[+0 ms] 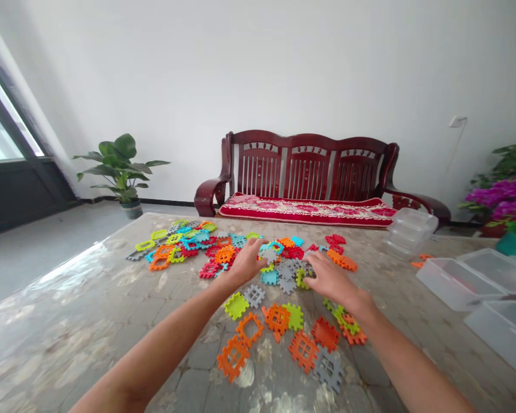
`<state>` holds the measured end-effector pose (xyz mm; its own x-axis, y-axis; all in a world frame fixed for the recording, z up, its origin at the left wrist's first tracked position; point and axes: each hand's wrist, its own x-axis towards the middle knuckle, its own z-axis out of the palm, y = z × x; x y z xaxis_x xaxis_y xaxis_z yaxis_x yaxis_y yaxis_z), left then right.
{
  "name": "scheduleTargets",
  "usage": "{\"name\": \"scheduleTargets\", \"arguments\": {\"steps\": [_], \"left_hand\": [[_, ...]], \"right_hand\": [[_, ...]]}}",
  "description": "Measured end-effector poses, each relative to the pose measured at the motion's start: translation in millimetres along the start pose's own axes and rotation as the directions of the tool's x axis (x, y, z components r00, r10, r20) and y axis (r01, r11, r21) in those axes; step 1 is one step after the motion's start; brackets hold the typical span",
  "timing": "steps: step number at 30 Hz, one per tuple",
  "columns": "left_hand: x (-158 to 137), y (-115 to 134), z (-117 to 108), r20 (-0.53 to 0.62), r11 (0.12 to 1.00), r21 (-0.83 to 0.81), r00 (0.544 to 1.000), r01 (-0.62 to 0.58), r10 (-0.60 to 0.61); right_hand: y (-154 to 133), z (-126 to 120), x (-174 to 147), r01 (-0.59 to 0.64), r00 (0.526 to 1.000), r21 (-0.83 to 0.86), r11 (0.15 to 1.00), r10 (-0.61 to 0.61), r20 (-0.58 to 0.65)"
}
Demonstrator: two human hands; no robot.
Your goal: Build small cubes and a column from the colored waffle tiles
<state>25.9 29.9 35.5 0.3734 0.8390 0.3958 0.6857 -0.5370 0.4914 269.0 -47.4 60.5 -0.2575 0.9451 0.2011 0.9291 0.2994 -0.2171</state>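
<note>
Interlocking plastic building pieces with notched edges lie spread over the table in orange, lime, grey, red and blue. My left hand (247,263) reaches into the middle of the pile, fingers and thumb apart beside a grey piece (268,256). To the right, my right hand (327,275) is over the pile with its fingers apart, close to a lime piece (301,279) and several grey ones. A light blue piece (270,277) lies between the hands. Nearer to me are an orange window-like piece (233,358) and a grey window-like piece (328,369).
Clear plastic boxes (451,282) stand at the table's right side, with stacked clear containers (408,232) behind them. A wooden bench (309,166) with a red cushion is beyond the table (90,321). A potted plant (124,166) stands at the left.
</note>
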Motion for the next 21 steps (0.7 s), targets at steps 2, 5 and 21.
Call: {"name": "scheduleTargets", "arguments": {"steps": [2,5,21], "left_hand": [[-13,-5,-12,0.033,0.999,0.03,0.999,-0.015,0.014],[-38,-9,-29,0.218,0.997,0.042,0.974,-0.065,0.054],[-57,0,-40,0.632,0.93,0.306,0.774,-0.201,-0.04]], "right_hand": [[-4,3,-2,-0.017,1.0,0.01,1.0,0.017,-0.005],[-21,12,-14,0.023,0.991,0.087,0.996,-0.034,0.126],[-73,28,-29,0.17,0.938,-0.016,0.985,-0.157,0.309]]}}
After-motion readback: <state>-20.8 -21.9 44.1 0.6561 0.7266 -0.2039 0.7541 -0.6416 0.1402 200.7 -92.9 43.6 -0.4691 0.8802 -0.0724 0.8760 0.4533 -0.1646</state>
